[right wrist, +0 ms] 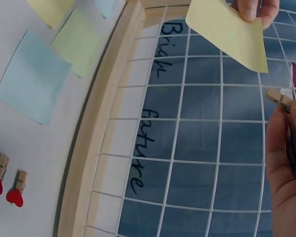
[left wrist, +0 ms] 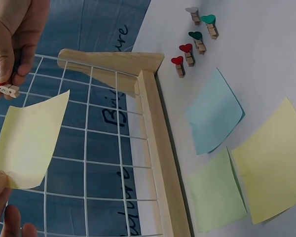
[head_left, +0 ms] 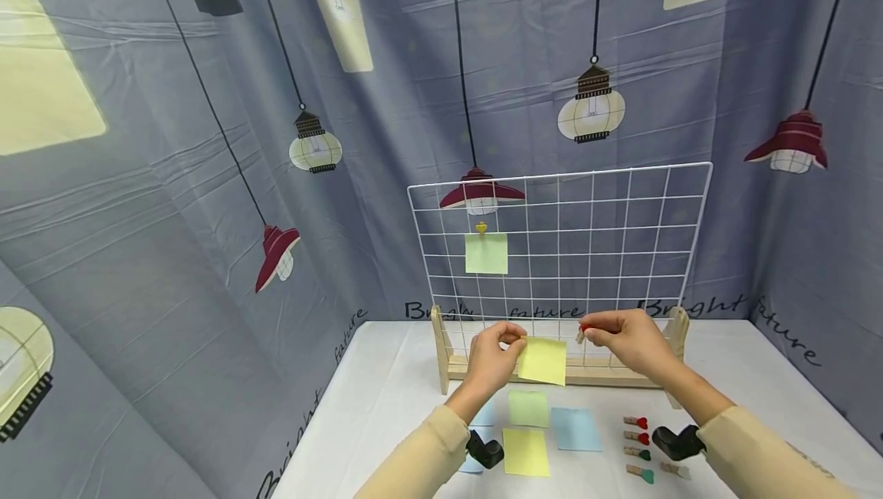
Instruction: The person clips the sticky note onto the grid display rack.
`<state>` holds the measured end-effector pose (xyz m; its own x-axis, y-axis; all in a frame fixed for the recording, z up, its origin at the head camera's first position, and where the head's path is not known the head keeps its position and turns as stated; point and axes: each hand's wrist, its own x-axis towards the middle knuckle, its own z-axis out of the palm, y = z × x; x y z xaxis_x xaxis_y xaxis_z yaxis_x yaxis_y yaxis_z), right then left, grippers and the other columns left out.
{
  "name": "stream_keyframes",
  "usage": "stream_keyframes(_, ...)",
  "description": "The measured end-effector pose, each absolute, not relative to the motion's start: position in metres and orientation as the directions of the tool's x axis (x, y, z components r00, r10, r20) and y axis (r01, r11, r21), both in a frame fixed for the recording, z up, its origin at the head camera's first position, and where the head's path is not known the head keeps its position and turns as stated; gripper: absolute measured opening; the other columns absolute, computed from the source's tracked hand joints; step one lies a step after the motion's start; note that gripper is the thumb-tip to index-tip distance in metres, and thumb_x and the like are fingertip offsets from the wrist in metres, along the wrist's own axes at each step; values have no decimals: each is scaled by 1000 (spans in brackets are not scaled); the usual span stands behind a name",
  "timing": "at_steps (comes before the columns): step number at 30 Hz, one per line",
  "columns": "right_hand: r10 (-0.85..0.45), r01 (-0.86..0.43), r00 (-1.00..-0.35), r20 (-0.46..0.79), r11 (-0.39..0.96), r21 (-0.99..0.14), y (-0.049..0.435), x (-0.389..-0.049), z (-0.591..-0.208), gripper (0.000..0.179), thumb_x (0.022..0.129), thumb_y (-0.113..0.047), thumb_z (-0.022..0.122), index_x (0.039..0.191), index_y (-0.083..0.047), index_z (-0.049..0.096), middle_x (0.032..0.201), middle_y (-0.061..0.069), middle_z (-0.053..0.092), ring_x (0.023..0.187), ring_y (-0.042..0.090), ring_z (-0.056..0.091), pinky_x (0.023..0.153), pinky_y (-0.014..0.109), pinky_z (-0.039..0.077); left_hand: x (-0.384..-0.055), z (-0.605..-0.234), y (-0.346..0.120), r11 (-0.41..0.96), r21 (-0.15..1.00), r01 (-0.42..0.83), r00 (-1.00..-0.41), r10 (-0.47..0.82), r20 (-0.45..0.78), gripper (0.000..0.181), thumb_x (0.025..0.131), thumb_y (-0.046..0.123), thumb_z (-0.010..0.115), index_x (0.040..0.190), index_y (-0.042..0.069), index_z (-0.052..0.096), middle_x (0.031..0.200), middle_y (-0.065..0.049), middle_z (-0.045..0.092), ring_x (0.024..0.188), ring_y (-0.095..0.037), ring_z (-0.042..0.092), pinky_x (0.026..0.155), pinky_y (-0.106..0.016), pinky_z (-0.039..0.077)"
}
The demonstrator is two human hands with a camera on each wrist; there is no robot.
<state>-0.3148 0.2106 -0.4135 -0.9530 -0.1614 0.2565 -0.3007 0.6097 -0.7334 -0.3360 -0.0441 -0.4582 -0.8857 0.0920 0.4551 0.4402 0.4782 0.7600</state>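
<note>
My left hand [head_left: 494,357] pinches a yellow sticky note [head_left: 542,361] by its upper left corner, in front of the lower part of a white wire grid [head_left: 592,238]. To the right of the note, my right hand [head_left: 631,339] holds a small wooden clothespin [right wrist: 280,99] with a red heart on it, pinched between thumb and fingers. The clothespin is apart from the note. Higher on the grid hangs a green note [head_left: 486,254], under a clothespin with a yellow heart [head_left: 481,228].
The grid stands in a wooden base [head_left: 586,375] on a white table [head_left: 393,361]. Nearer lie a green note [head_left: 528,408], a yellow note [head_left: 526,453], a blue note [head_left: 576,430] and partly hidden blue notes. Several heart clothespins [head_left: 636,438] lie at right. Patterned curtains surround the table.
</note>
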Motion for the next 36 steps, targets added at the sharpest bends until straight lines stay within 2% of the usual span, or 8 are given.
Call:
stream_keyframes(6,-171,-301,-953,250,610,-733,209,-315,-405,26,100,-16,67,123,-4,73,110,14,78,95,26,74,73,35,56,-337,-451,-45,488,755,438,-886,92,454,9,94,15,74,98,22,76,86,10,76,76,3,61,63,-18,43)
stream_keyframes(13,-190,-341,-939,286,612,-713,206,-318,-396,23,100,-14,67,120,-5,75,109,13,78,95,27,75,80,43,60,-340,-443,-43,486,744,458,-878,117,464,8,97,17,72,102,19,76,89,11,76,78,3,61,66,-18,44)
stream_keyframes(21,-199,-354,-935,295,612,-707,200,-321,-389,22,100,-12,67,118,-5,76,108,14,78,96,28,75,80,43,60,-341,-441,-41,480,758,442,-888,116,444,7,97,16,72,100,21,75,88,11,74,79,3,61,67,-18,46)
stream_keyframes(28,-182,-347,-936,301,624,-701,199,-323,-381,18,100,-13,67,114,-10,78,108,12,78,95,25,74,81,45,60,-343,-440,-42,479,755,448,-883,106,457,8,96,16,73,99,23,75,89,11,76,80,3,63,68,-18,46)
stream_keyframes(36,-166,-337,-939,302,624,-705,194,-326,-370,18,99,-15,68,113,-9,78,109,13,79,98,28,75,83,47,59,-343,-433,-43,459,762,457,-877,91,471,8,96,16,73,98,23,76,88,10,75,81,2,63,67,-19,47)
